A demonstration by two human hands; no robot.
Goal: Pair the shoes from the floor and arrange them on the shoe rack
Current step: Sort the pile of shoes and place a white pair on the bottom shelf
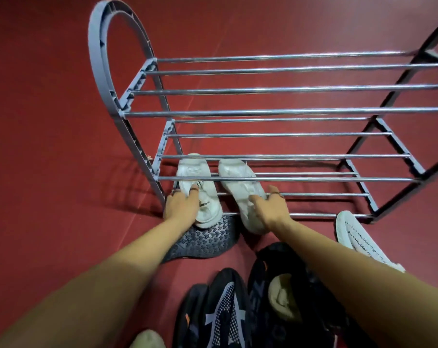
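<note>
Red floor (49,146), grey shoe rack (263,111) ahead. Left hand (181,204) and right hand (270,207) each grasping a white shoe (198,177), seating the pair on the bottom tier. Next, probably: release, fetch dark shoes (225,310) lying nearer than the hands.

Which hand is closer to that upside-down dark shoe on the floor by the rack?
Left. The left hand holds a white shoe lying partly over the upside-down dark shoe. The right hand, gripping the other white shoe, sits further to the right.
</note>
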